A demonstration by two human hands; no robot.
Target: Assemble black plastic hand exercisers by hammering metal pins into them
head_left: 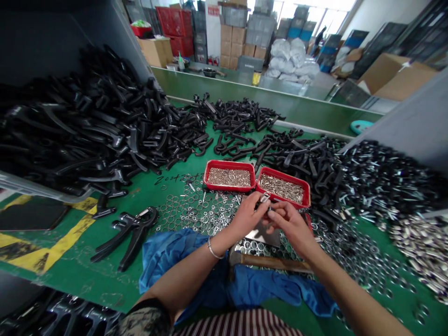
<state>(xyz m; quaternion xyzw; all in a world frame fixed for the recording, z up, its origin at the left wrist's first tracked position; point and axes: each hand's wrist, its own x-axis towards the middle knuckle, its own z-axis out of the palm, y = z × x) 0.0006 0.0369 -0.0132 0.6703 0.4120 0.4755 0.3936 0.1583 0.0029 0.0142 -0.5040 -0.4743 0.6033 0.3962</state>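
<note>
My left hand (248, 213) is closed in a pinch on a small shiny metal part (265, 197), just in front of the two red trays. Close beside it, my right hand (287, 222) has its fingers curled together at the same spot; what lies between its fingertips is hidden. Below both hands lies a flat metal plate (263, 234). A hammer with a wooden handle (276, 262) rests nearer my body, on blue cloth (175, 252) and metal rings. One red tray (229, 189) holds tiny metal pieces, the other red tray (308, 198) small pins.
Black handles (115, 121) are heaped at left and behind the trays. An assembled hand grip with a spring (131, 233) lies at left. Loose rings (189, 212) spread across the green table. Metal sleeves (420, 247) and black-and-silver parts (392, 182) pile up at right.
</note>
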